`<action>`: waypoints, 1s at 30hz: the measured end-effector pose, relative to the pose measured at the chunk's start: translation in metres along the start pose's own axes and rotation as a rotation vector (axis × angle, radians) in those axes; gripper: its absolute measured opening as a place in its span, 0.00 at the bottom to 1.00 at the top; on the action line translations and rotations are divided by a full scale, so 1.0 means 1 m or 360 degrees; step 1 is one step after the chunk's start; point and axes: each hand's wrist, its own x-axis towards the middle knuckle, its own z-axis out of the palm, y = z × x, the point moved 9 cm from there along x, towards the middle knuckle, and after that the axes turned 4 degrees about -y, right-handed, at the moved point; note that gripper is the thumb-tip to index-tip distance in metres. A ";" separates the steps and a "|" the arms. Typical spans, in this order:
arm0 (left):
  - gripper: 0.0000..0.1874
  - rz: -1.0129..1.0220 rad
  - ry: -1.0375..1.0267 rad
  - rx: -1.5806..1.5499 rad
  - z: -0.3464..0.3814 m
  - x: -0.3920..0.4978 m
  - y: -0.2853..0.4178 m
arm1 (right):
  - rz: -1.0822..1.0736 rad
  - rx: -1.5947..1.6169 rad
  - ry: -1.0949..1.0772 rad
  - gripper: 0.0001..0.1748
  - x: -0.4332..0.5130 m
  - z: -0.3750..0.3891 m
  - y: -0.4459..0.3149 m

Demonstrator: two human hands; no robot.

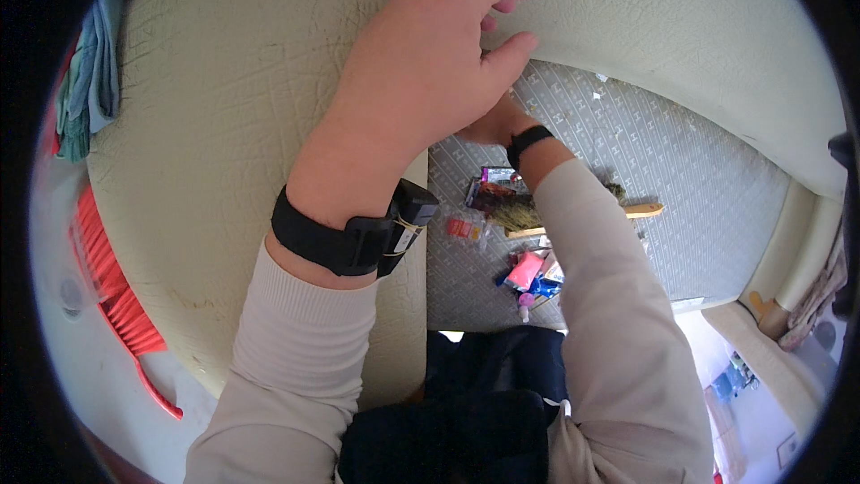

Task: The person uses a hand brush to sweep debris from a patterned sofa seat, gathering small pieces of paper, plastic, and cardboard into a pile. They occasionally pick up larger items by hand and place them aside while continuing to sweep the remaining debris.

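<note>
My left hand point(437, 47) is raised over the seam where the cream leather sofa armrest point(228, 81) meets the sofa back point(645, 13). Its fingers curl loosely, and their inner side is mostly hidden. Lower and partly behind it, my right hand point(494, 122) reaches towards the sofa back; its fingers are hidden by the left hand. Both wrists wear black straps, the left one with a black device. Under my right forearm, on the grey patterned seat point(678, 148), lies a brush with a wooden handle point(643, 210) and greenish bristles point(514, 215).
Wrappers and small packets point(494, 191), a clear packet with a red label point(463, 227) and a pink packet point(524, 271) lie on the seat. White scraps point(596, 95) lie near the back. A red brush point(117, 275) is beyond the armrest, below blue-green cloths point(94, 81).
</note>
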 end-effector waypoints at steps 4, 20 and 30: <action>0.20 0.0005 0.0001 0.0021 0.000 -0.002 0.001 | -0.0120 0.0056 -0.0304 0.46 -0.075 0.015 -0.015; 0.19 -0.0013 -0.0039 0.0062 0.006 -0.002 0.001 | 0.1606 0.0137 0.1220 0.19 -0.172 -0.081 0.218; 0.19 0.0018 -0.0041 0.0081 0.007 -0.002 0.001 | 0.1492 -0.0402 0.0976 0.16 -0.165 -0.091 0.213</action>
